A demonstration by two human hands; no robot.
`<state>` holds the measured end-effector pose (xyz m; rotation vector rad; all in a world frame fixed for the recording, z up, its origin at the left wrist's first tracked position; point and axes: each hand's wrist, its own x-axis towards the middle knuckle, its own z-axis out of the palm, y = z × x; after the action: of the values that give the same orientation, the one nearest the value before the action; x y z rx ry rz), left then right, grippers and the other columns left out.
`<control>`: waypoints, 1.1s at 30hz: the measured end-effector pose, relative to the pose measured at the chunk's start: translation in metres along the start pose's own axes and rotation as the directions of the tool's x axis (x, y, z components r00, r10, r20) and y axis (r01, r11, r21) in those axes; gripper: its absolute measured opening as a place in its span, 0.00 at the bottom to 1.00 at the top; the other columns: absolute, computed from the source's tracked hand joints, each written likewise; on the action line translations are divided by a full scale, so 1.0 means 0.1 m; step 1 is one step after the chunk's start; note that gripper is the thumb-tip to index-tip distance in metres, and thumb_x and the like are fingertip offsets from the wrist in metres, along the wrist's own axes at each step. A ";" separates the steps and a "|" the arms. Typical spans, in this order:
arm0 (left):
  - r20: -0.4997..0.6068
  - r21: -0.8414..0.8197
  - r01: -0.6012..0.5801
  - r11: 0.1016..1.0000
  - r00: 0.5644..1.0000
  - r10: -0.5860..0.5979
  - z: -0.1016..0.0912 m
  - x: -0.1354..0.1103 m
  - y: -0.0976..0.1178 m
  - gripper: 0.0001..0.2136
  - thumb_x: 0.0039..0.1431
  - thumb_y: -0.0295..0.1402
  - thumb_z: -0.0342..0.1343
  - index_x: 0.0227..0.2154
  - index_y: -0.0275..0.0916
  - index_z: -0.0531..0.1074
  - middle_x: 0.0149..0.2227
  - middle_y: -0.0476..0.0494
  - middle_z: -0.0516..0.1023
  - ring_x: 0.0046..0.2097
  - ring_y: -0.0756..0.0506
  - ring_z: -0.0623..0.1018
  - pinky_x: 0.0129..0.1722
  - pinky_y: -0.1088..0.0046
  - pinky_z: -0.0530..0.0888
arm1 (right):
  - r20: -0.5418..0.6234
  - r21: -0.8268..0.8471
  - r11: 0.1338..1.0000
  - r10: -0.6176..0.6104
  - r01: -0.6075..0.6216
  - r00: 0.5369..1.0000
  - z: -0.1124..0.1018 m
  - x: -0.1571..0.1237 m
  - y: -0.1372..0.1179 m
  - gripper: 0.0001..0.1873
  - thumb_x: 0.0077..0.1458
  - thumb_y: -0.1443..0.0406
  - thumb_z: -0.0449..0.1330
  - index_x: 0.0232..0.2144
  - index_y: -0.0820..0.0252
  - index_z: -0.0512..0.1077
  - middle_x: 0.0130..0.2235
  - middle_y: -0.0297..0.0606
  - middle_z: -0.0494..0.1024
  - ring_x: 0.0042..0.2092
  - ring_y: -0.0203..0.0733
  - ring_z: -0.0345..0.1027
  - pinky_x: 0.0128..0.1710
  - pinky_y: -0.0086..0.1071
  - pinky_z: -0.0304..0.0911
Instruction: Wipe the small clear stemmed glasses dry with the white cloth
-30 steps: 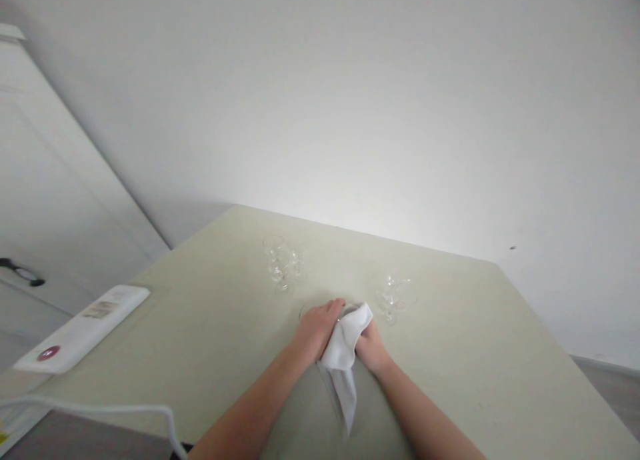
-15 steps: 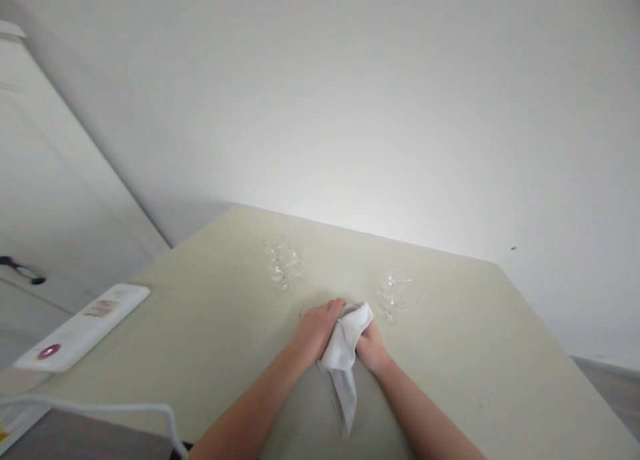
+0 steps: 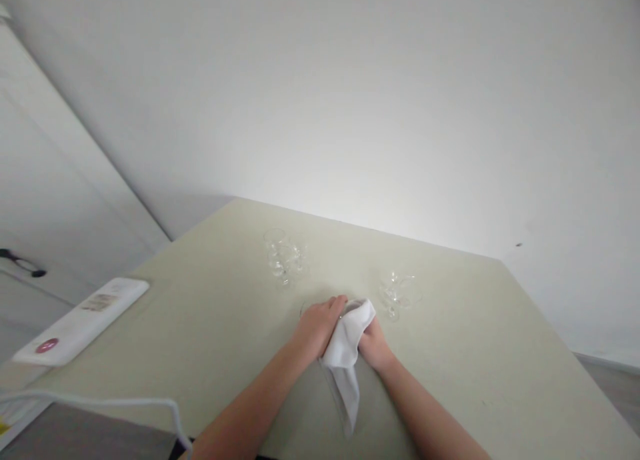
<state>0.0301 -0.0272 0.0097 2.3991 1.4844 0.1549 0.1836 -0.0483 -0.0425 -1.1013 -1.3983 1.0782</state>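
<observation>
Close together over the table, my two hands work at a white cloth. My left hand (image 3: 318,325) is closed round a clear stemmed glass (image 3: 303,307); just a thin curved edge of it shows past the fingers, and the rest is hidden. The white cloth (image 3: 346,340) is bunched against the glass, with one end hanging toward me. Wrapped in the cloth's right side, my right hand (image 3: 374,341) is closed on it, its fingertips covered. Beyond my left hand stand several clear stemmed glasses (image 3: 285,255). More glassware (image 3: 395,293) is just beyond my right hand.
The pale green table (image 3: 465,340) meets a white wall (image 3: 380,113) at the back. A white box (image 3: 83,320) lies at the left edge, near a white cable (image 3: 115,401). A white cabinet (image 3: 55,180) with a dark handle (image 3: 23,263) stands at the left.
The view has shifted slightly. My hands keep nearly the same grip on the glass and cloth, and the other glasses stay where they were.
</observation>
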 end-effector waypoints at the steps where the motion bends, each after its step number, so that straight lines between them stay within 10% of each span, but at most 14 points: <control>1: 0.005 0.000 0.002 1.000 1.000 -0.002 -0.01 0.00 0.00 0.16 0.64 0.33 0.44 0.54 0.45 0.59 0.49 0.41 0.73 0.45 0.42 0.76 0.44 0.68 0.68 | 0.000 -0.002 1.000 -0.002 0.002 1.000 0.00 0.00 0.00 0.09 0.46 0.65 0.62 0.34 0.58 0.71 0.36 0.37 0.77 0.38 0.43 0.70 0.45 0.37 0.67; 33: -0.018 0.060 0.014 0.998 1.000 -0.013 -0.04 -0.01 0.02 0.13 0.65 0.33 0.44 0.52 0.45 0.61 0.47 0.43 0.76 0.43 0.43 0.77 0.41 0.69 0.67 | 0.004 0.047 0.999 -0.005 0.004 1.000 0.01 0.00 0.08 0.09 0.46 0.65 0.62 0.33 0.59 0.70 0.33 0.36 0.76 0.37 0.42 0.69 0.43 0.35 0.67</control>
<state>0.0300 -0.0279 0.0142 2.4399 1.5342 0.1310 0.1833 -0.0465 -0.0507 -1.0623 -1.3719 1.1053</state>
